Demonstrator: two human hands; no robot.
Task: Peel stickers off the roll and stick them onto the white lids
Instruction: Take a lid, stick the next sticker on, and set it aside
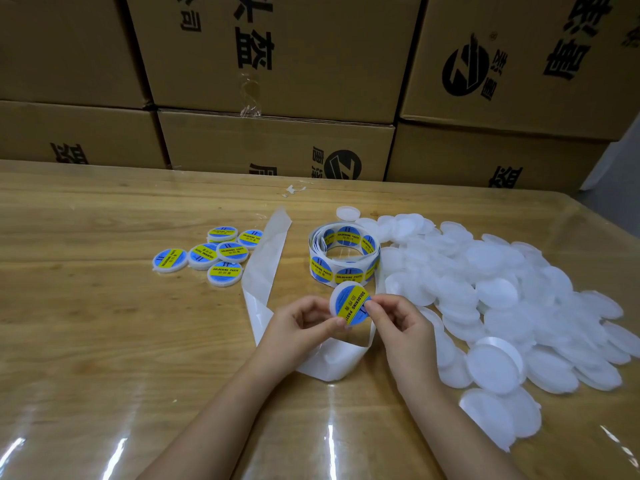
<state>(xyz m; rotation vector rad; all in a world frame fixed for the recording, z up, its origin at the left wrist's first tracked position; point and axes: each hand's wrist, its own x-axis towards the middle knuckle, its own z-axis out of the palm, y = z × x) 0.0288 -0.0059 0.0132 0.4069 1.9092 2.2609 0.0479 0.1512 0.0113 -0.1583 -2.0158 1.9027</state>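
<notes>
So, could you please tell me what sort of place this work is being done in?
Probably a warehouse or small packing workshop: printed cardboard cartons stacked behind a wooden table, a big heap of plain white lids, and a sticker roll.

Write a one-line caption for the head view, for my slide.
The left hand holds a lid, right hand pinches a sticker onto it; roll behind, labelled lids left, bare lids right.

Glossy wooden table (104,323), stacked cardboard boxes (277,81) behind
</notes>
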